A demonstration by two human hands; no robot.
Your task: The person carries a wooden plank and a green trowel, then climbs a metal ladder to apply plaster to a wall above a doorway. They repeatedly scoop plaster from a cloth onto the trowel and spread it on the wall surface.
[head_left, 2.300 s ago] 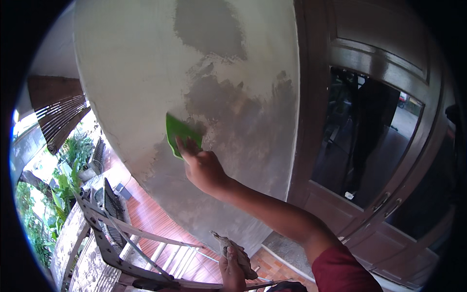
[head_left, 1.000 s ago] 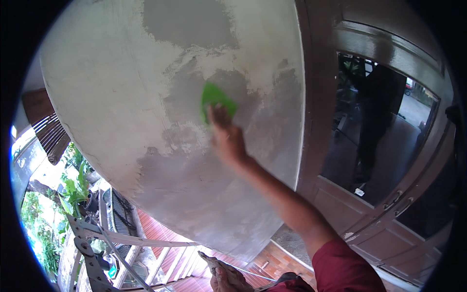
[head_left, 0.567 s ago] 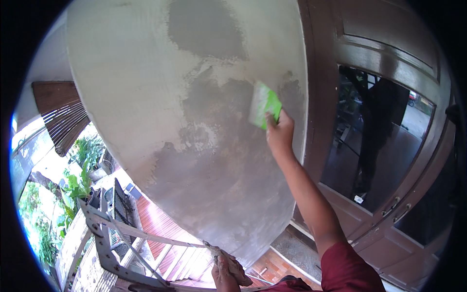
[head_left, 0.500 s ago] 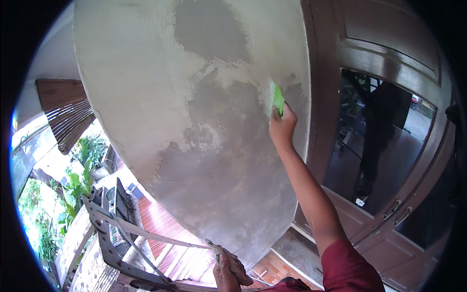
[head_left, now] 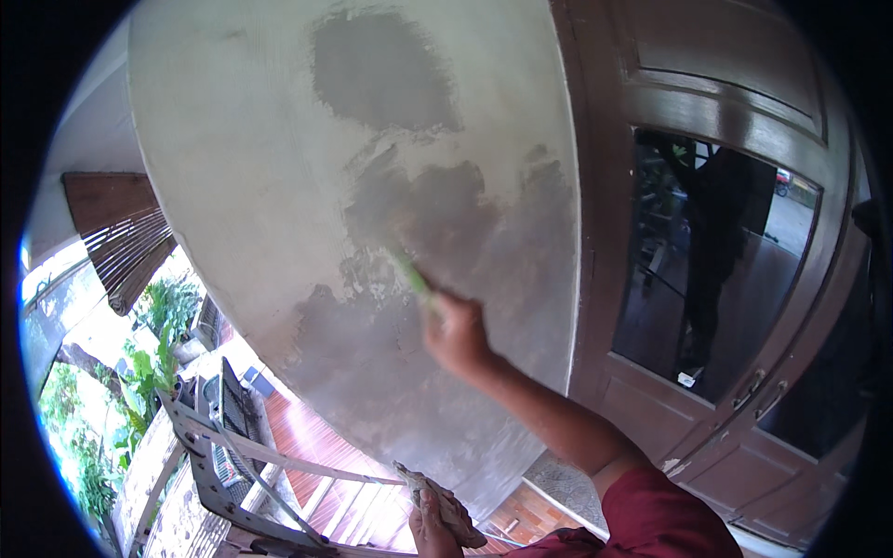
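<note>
A pale wall [head_left: 233,139] fills the middle, with darker grey filler patches [head_left: 381,70] spread over it. My right hand [head_left: 458,333], slightly blurred, is closed around a green putty knife [head_left: 409,270]. The knife's tip meets the wall at the left part of the lower grey area, beside a rough, lighter spot. Low in the picture, my left hand [head_left: 426,532] grips a crumpled beige-grey thing [head_left: 446,510], smeared with filler. What kind of thing it is, I cannot make out.
Brown panelled doors [head_left: 605,186] with dark glass border the wall on the right. At lower left stands a paint-spattered metal ladder [head_left: 209,479], close to my left hand. Plants [head_left: 139,381] and a rolled slatted blind [head_left: 116,228] are farther left. Reddish floor lies below.
My right hand has swept the putty knife left and down from near the wall's right edge. The view has shifted slightly; my left hand keeps its hold.
</note>
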